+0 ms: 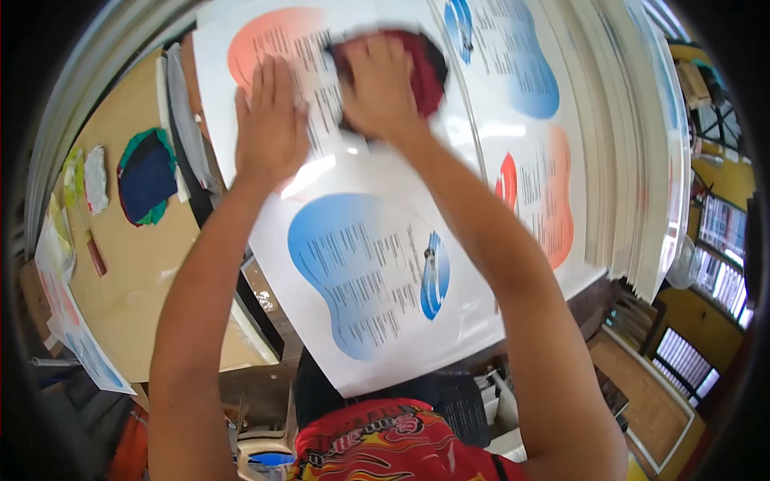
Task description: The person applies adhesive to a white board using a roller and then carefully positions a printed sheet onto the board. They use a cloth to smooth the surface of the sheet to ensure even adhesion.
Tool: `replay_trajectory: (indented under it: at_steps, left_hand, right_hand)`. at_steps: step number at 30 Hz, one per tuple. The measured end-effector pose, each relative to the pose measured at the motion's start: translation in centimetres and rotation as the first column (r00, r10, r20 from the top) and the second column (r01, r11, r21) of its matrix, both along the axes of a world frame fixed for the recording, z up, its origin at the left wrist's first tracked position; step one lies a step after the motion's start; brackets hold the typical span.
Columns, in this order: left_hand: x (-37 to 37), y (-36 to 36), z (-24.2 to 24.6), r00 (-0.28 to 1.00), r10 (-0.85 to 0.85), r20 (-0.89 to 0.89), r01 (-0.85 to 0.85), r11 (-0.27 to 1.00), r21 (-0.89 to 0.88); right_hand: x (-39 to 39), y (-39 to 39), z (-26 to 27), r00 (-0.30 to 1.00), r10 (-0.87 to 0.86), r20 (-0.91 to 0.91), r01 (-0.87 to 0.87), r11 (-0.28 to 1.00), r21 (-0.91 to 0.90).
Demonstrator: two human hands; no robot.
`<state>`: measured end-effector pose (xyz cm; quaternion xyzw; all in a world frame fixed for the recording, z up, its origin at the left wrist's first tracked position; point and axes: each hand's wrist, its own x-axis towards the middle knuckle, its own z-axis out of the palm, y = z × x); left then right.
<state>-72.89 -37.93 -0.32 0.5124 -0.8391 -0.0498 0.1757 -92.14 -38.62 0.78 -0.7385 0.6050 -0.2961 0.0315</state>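
Before me lies a glossy white printed sheet with a blue shape low down and an orange one farther up, both overlaid with blocks of writing. My left hand rests flat on it, palm down, fingers slightly apart, beside the orange shape. My right hand presses a dark red and black cloth onto the sheet's upper part; hand and cloth are blurred. The cloth's underside is hidden. To the right, a second printed sheet with blue and orange shapes adjoins the first.
On the left, a tan board bears a folded dark blue and green cloth, a wooden-handled tool and crumpled scraps. A thick layered stack curves along the right. A white-framed panel leans at lower right.
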Motion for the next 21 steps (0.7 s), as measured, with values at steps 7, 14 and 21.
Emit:
replay_trajectory:
  at_steps: [7,14,21]
  left_hand:
    - [0.5,0.5,1.5,0.998,0.013,0.058,-0.021,0.988,0.155]
    - [0.1,0.3,1.9,0.999,-0.003,-0.041,0.010,0.987,0.162]
    - [1.6,0.6,1.5,0.994,0.104,-0.039,-0.095,0.978,0.184]
  right_hand:
    - [-1.1,16.5,4.0,0.774,0.632,0.037,-0.534,0.621,0.575]
    - [-0.8,-12.3,0.7,0.841,0.510,-0.181,-0.482,0.858,0.179]
    - [3.0,-5.3,-1.9,0.959,0.278,0.054,-0.283,0.948,0.149]
